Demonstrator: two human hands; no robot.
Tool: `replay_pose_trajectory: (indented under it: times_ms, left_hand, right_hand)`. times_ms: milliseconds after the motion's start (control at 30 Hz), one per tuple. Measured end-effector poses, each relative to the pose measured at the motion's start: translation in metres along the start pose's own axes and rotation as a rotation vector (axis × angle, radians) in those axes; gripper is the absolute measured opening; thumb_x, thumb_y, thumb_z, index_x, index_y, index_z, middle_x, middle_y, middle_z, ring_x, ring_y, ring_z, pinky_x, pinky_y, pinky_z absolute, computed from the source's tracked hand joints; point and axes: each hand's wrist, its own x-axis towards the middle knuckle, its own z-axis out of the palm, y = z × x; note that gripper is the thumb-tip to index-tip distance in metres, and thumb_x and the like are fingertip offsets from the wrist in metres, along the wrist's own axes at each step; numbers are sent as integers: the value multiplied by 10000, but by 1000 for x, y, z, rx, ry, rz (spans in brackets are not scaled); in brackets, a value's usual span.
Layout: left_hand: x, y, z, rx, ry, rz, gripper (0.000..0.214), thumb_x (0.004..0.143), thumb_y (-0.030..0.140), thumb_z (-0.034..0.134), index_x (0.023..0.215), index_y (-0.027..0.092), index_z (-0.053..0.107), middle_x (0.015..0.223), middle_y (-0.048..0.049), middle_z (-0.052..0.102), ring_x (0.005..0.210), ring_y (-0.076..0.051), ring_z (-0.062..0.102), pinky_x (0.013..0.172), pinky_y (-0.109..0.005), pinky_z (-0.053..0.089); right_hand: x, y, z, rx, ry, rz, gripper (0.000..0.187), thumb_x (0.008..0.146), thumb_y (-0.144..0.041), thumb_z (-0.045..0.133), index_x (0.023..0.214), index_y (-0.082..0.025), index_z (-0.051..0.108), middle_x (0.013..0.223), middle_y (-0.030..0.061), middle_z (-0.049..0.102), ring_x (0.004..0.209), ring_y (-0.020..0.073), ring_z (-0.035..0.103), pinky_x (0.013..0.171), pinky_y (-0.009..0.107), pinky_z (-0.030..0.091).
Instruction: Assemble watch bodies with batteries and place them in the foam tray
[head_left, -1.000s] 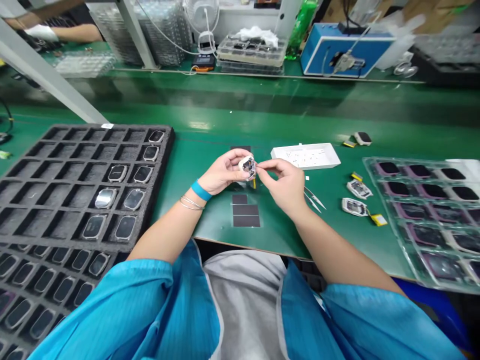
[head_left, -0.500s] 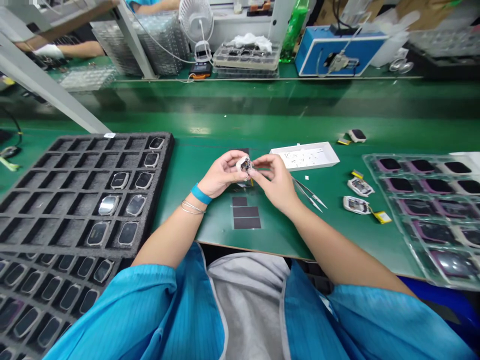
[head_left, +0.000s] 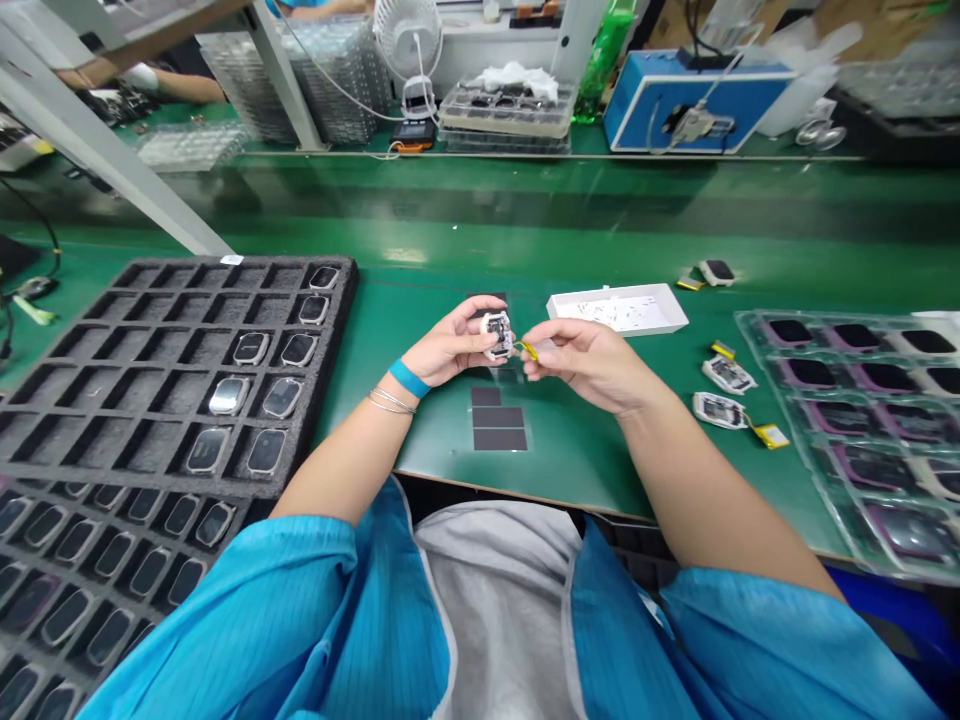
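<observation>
Grip of L hand (head_left: 450, 347) around watch module (head_left: 496, 335); R hand (head_left: 592, 365) on yellow tab (head_left: 529, 350) (fingertip pinch)

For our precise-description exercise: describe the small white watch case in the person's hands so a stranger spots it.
Find the green bench mat between the black foam tray and the clear plastic tray. There, above three dark rectangular pads, the left hand holds the small white open watch case. Unlike two similar cases lying flat further right, it is held up.
</observation>
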Motion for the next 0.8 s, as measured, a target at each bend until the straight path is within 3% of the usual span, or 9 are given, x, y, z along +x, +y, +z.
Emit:
replay_pose_trajectory:
  times_ms: [67, 233, 433, 633, 800]
  left_hand:
    - [0, -2, 0, 8, -22, -35, 640, 600, 245, 953, 1129, 213, 594, 902, 22, 718, 772, -138, 728, 754, -268, 607]
    - [1, -8, 2, 39, -73, -137, 567, 629, 223, 934, 1092, 191, 607, 884, 0, 728, 812, -180, 751, 733, -284, 612]
    - [2, -13, 6, 18, -31, -151, 488, 697, 172, 868, 1106, 190, 604, 909, -4, 739, 834, -175, 766, 753, -270, 617]
    - [7, -15, 18, 79, 147, -155, 203, 821, 131, 699, 1001, 159, 609, 795, -11, 731, 720, -162, 761, 675, -247, 604]
    - [8, -7, 15, 126, 302, -163, 147, 810, 78, 624, 939, 145, 608, 757, -16, 730, 644, -149, 740, 665, -260, 610]
  right_hand:
    - [0, 0, 2, -91, 9, -71, 468, 657, -521, 932, 959, -202, 769, 822, 40, 735, 715, 172, 699, 688, 339, 619]
    - [8, 14, 7, -470, 266, -431, 425, 797, -655, 778, 887, -239, 794, 914, 54, 723, 886, 206, 683, 842, 381, 595]
    - [17, 34, 8, -597, 345, -550, 436, 896, -664, 661, 977, -257, 795, 966, 60, 721, 923, 211, 676, 849, 379, 585]
    - [27, 44, 10, -659, 390, -527, 362, 928, -571, 646, 985, -237, 775, 955, 68, 686, 895, 212, 667, 833, 380, 589]
    - [23, 44, 12, -660, 424, -352, 271, 856, -337, 711, 1108, -240, 731, 1103, 70, 707, 985, 215, 657, 795, 338, 582]
